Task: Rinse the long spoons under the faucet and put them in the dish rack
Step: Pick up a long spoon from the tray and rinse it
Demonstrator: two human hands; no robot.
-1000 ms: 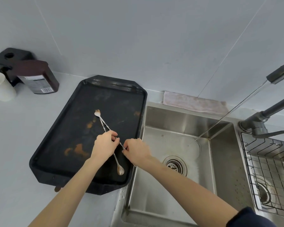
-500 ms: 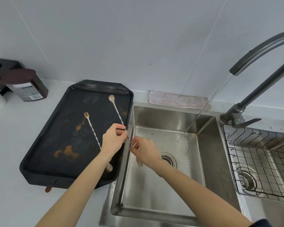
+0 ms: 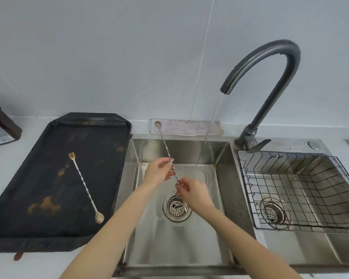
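Observation:
Both hands hold one long twisted-handle spoon (image 3: 165, 146) over the left sink basin (image 3: 222, 162). My left hand (image 3: 158, 174) pinches its middle, my right hand (image 3: 193, 193) grips its lower end, and the bowl points up toward the wall. A thin stream of water (image 3: 209, 129) falls from the dark curved faucet (image 3: 270, 57) just right of the spoon, not touching it. A second long spoon (image 3: 86, 187) with a fork end lies on the black tray (image 3: 28, 178). The wire dish rack (image 3: 298, 190) sits in the right basin with nothing in it.
A pinkish cloth (image 3: 189, 126) lies along the wall behind the sink. A brown bottle (image 3: 0, 127) rests on the counter at the far left. The drain strainer (image 3: 176, 207) is under my right hand. Brown stains mark the tray.
Both hands have carried the spoon rightward off the tray to above the sink, closer to the water stream. The other spoon stays on the tray.

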